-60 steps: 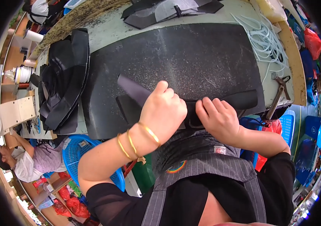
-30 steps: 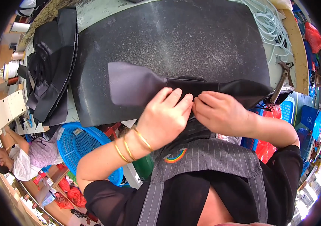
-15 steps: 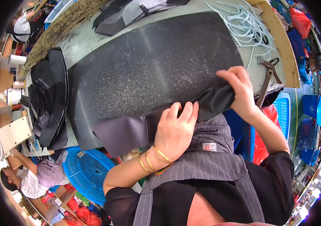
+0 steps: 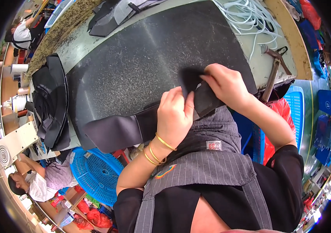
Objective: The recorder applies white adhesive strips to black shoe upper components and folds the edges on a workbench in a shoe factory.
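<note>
A long black piece of sheet material (image 4: 117, 132), leather or fabric, lies along the near edge of a dark, scuffed work mat (image 4: 134, 73). My left hand (image 4: 176, 112) grips it near the middle, thumb and fingers pinched on its edge. My right hand (image 4: 227, 85) holds the right part of the piece, where a flap stands up and is bent over between the two hands. The left end droops off the mat's near edge. My fingers hide part of the fold.
Black cut pieces (image 4: 51, 103) are heaped left of the mat, more (image 4: 113, 17) behind it. Pale blue strips (image 4: 250, 19) and a hammer (image 4: 272, 77) lie at the right. Blue baskets (image 4: 97, 171) stand below the table; a co-worker (image 4: 41, 174) sits at lower left.
My right hand has moved left and turned inward, bringing the right part of the black piece up into a fold. My left hand has shifted slightly left; the piece's left end moved left too.
</note>
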`<state>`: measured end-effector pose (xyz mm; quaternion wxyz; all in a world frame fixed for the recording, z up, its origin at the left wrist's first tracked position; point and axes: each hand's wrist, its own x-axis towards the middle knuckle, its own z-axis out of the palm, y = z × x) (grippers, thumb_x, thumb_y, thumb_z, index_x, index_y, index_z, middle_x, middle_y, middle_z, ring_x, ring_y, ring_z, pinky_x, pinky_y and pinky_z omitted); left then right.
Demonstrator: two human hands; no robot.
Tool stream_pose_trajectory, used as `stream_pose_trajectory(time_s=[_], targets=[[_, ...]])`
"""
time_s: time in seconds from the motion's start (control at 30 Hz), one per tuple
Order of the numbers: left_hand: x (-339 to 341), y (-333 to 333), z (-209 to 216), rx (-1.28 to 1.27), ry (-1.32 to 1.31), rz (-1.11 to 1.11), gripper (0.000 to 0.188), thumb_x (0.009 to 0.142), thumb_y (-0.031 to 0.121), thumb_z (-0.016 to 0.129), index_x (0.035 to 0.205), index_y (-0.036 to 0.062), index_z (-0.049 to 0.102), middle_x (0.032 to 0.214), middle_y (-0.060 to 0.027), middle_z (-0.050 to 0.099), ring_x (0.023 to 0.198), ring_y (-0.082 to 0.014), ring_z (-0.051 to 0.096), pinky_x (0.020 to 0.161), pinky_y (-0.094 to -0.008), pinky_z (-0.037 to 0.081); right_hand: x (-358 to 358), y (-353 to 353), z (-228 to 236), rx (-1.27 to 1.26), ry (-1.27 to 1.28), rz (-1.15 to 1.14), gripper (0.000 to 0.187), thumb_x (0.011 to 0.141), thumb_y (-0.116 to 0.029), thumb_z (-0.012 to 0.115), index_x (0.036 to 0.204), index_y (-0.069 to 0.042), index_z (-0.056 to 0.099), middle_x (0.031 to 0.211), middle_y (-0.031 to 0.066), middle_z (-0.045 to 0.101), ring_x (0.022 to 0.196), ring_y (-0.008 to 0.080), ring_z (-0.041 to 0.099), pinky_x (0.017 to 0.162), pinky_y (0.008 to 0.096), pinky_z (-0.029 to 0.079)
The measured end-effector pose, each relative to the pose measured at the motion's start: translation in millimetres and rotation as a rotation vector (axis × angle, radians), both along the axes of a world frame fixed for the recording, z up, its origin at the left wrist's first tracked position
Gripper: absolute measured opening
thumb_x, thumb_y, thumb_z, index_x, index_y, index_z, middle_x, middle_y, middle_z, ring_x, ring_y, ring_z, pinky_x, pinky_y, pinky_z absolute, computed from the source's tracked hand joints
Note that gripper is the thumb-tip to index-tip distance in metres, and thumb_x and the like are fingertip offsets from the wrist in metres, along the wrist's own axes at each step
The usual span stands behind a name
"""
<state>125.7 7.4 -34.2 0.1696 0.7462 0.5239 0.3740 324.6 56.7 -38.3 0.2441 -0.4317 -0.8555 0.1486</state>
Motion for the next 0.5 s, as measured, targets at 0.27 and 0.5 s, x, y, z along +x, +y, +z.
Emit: stream_pose_trajectory(time_s=[0.27,0.5], targets=[[0,6,23,-0.396,-0.090,0.046,0.011,0.096,0.008,0.062,0.102,-0.0014,0.066,0.098,-0.0190,0.069,0.088,-0.0401,0.064,0.078,-0.0456,0.053,-8,-44,5,0.126,0.049,0.096,0.036,0.077,-0.006,0.076,0.110,0.005,0.069,0.116,0.0164,0.067,0.106,0.0307,0.063,0.092,0.0399,0.053],[4,-16,9,0.037,0.129,-0.137,0.045,0.074,-0.002,0.068,0.119,-0.0031,0.069,0.118,-0.0142,0.071,0.097,-0.0307,0.064,0.088,-0.0385,0.055,13,-33,-1,-0.410,0.239,-0.086,0.013,0.092,-0.012,0.064,0.098,-0.001,0.067,0.092,0.0082,0.060,0.085,0.0175,0.059,0.080,0.0322,0.050]])
